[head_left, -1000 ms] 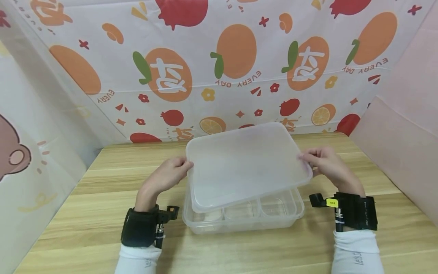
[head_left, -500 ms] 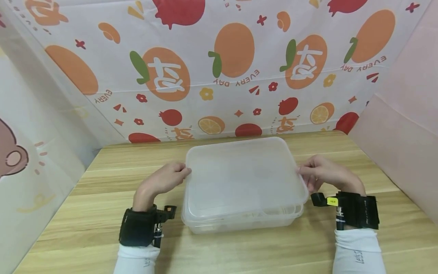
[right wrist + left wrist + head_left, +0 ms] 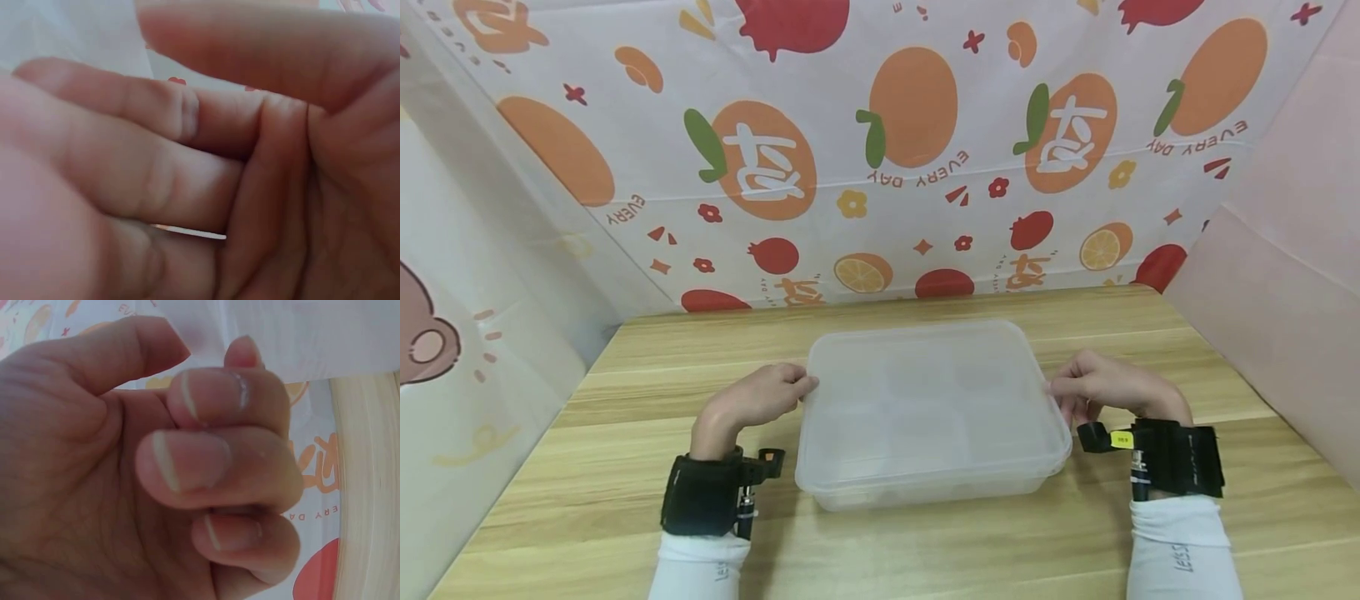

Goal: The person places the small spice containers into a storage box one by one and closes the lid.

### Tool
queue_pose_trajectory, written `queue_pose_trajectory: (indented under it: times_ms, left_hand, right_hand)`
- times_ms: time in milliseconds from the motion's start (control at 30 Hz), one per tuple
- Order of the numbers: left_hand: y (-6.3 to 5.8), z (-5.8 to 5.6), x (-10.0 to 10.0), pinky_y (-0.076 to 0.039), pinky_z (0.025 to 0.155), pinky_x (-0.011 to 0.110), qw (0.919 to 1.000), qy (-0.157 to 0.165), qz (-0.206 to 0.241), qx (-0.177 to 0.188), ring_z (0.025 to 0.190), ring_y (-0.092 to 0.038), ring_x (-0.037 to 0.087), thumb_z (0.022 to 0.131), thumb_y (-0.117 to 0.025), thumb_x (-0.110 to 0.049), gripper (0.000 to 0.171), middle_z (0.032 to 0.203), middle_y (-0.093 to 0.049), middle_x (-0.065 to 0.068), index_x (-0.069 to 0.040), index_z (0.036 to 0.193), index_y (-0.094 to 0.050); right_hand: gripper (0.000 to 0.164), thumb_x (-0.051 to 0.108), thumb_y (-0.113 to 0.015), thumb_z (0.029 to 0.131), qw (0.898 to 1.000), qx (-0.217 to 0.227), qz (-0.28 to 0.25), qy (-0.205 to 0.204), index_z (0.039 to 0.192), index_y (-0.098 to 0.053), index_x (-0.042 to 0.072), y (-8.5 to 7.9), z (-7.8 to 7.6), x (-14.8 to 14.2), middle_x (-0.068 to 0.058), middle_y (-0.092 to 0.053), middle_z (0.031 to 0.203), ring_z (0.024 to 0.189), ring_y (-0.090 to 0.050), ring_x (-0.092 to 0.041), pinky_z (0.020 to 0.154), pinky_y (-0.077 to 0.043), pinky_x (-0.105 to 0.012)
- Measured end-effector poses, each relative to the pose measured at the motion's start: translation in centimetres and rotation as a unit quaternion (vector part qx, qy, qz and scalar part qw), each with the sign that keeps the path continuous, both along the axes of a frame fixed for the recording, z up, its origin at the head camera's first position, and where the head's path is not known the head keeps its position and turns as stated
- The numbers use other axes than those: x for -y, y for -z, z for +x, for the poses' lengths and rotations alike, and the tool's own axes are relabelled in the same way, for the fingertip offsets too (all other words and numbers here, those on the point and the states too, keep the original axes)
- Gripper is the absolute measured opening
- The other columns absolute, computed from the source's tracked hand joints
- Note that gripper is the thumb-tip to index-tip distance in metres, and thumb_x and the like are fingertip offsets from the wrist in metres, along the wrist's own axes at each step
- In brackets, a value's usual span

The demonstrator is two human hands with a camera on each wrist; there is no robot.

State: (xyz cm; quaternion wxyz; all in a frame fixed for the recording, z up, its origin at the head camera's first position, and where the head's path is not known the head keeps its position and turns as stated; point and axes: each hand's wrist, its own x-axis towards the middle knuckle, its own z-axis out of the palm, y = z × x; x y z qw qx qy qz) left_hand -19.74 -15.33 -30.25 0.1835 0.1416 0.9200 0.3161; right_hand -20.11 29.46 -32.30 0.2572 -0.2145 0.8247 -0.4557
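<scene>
A translucent plastic lid (image 3: 925, 392) lies over the matching clear food container (image 3: 932, 493), whose compartments show faintly through it. At the lid's left edge, my left hand (image 3: 756, 398) pinches the rim between thumb and forefinger. The left wrist view shows that hand's other fingers (image 3: 219, 462) curled, with the pale lid above them. My right hand (image 3: 1108, 387) holds the opposite edge by thumb and forefinger. In the right wrist view its thumb (image 3: 237, 50) borders the whitish lid (image 3: 69, 31). Whether the lid is seated all round cannot be told.
The container stands on a light wooden table (image 3: 625, 433). A fruit-print cloth (image 3: 842, 125) hangs behind the table, with a pale cloth (image 3: 497, 250) at the left and a pinkish panel (image 3: 1270, 283) at the right.
Both hands have lowered the lid from a tilted position above the container down onto it. Its far edge has dropped toward me, and the open gap at the front has closed.
</scene>
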Motion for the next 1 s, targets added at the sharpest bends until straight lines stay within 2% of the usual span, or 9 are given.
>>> queue_pose_trajectory:
  times_ms: [233,433,567,600,700,833,1000]
  left_hand:
    - [0.3,-0.2,0.1,-0.049,0.082,0.049,0.9999,0.008,-0.007,-0.002,0.092,-0.057,0.031,0.106,-0.048,-0.016,0.03,0.1,-0.063,0.015,0.007,0.114,-0.066]
    - [0.5,-0.3,0.1,-0.047,0.087,0.054,0.9998,-0.006,-0.018,-0.006,0.097,-0.056,0.033,0.107,-0.049,-0.021,0.031,0.101,-0.062,0.015,0.005,0.113,-0.066]
    - [0.6,-0.4,0.1,-0.047,0.085,0.053,0.9995,-0.022,-0.022,0.004,0.098,-0.055,0.034,0.107,-0.049,-0.023,0.031,0.103,-0.062,0.016,0.003,0.111,-0.067]
    - [0.6,-0.4,0.1,-0.047,0.083,0.052,0.9995,-0.025,-0.02,0.008,0.096,-0.055,0.034,0.107,-0.049,-0.023,0.031,0.103,-0.062,0.016,0.002,0.11,-0.067]
    - [0.6,-0.4,0.1,-0.044,0.071,0.041,0.9993,-0.03,-0.009,0.019,0.079,-0.052,0.027,0.108,-0.049,-0.023,0.031,0.086,-0.057,0.01,0.001,0.102,-0.068]
    - [0.9,-0.4,0.3,-0.032,0.06,0.034,0.9993,-0.017,0.017,0.028,0.058,-0.038,0.019,0.108,-0.049,-0.023,0.034,0.063,-0.039,0.002,-0.001,0.091,-0.067]
    - [1.4,-0.7,0.7,-0.03,0.059,0.033,0.997,0.019,0.065,0.036,0.053,-0.034,0.016,0.108,-0.049,-0.019,0.039,0.057,-0.037,-0.001,-0.005,0.073,-0.059]
  right_hand:
    - [0.031,0.015,-0.058,0.101,0.999,0.002,0.038,0.016,0.081,-0.072,-0.004,0.1,0.0,0.2,-0.012,-0.066,0.068,0.057,-0.061,-0.014,0.055,-0.05,-0.026]
    - [0.026,0.014,-0.059,0.1,1.0,0.02,0.017,0.012,0.092,-0.074,-0.006,0.2,-0.2,0.3,-0.01,-0.069,0.074,0.062,-0.065,-0.016,0.064,-0.057,-0.034]
    - [0.024,0.015,-0.063,0.098,0.999,0.027,0.012,0.011,0.097,-0.074,-0.006,0.3,-0.2,0.3,-0.011,-0.07,0.079,0.065,-0.066,-0.02,0.068,-0.058,-0.038]
    - [0.024,0.016,-0.064,0.097,0.999,0.029,0.016,0.012,0.097,-0.075,-0.005,0.3,-0.2,0.4,-0.012,-0.07,0.08,0.066,-0.066,-0.021,0.069,-0.058,-0.039]
    - [0.023,0.017,-0.067,0.095,0.999,0.032,0.024,0.015,0.097,-0.075,-0.005,0.5,-0.2,0.5,-0.012,-0.071,0.081,0.067,-0.066,-0.022,0.067,-0.057,-0.038]
    - [0.023,0.018,-0.069,0.094,0.999,0.033,0.025,0.012,0.096,-0.075,-0.004,0.8,-0.3,0.5,-0.01,-0.071,0.079,0.066,-0.066,-0.022,0.063,-0.056,-0.035]
    - [0.023,0.017,-0.066,0.097,0.999,0.027,0.008,-0.019,0.095,-0.074,-0.004,1.3,-0.6,0.3,-0.007,-0.07,0.077,0.064,-0.065,-0.017,0.06,-0.054,-0.031]
